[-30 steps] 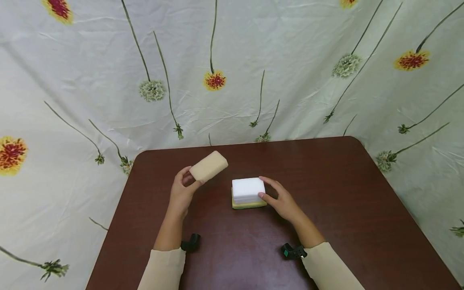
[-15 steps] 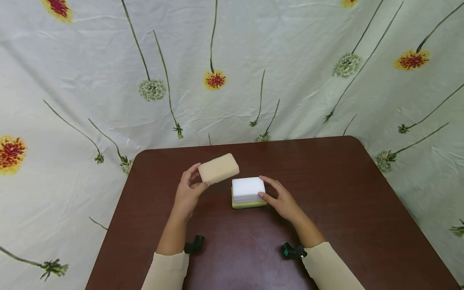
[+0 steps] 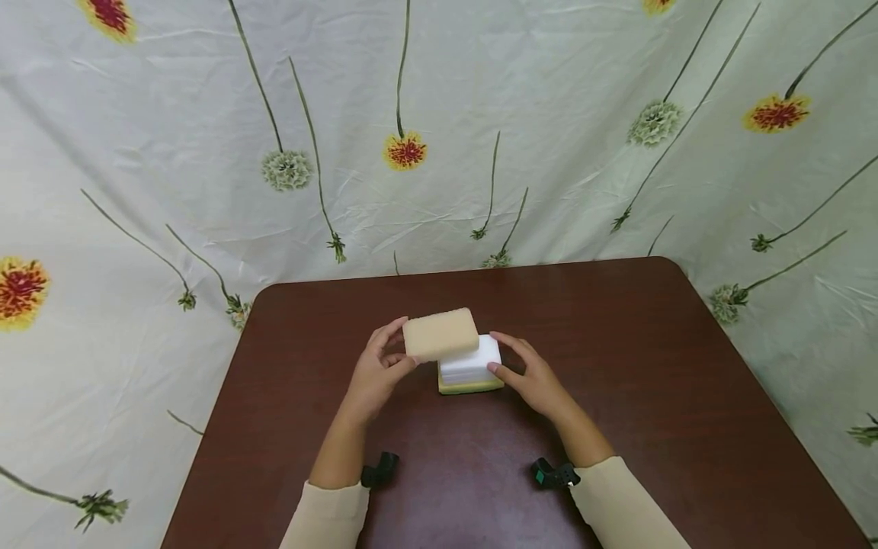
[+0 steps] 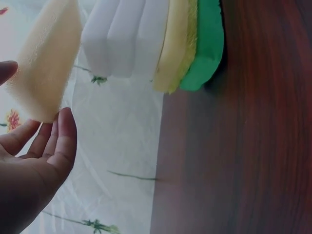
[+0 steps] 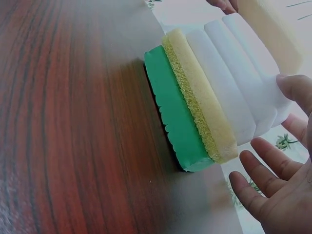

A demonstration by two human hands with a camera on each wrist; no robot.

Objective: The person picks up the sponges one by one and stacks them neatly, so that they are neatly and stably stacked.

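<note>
My left hand grips a beige sponge by its left end, thumb on one long side and fingers on the other. That sponge overlaps the left part of a stack in the head view. Several layers make up the stack: a green block at the bottom, a yellowish sponge above it, then white sponges. At the stack's right end, my right hand pinches the upper white sponge between thumb and index finger. Its other fingers spread free in the right wrist view.
The stack stands on a dark reddish-brown wooden table with rounded far corners. Behind and around the table hangs a white cloth printed with flowers. A black wrist device sits by each cuff.
My left hand has carried the beige sponge rightward and slightly down, levelling it, from beside the stack to over its left part. The right hand and the stack have stayed put.
</note>
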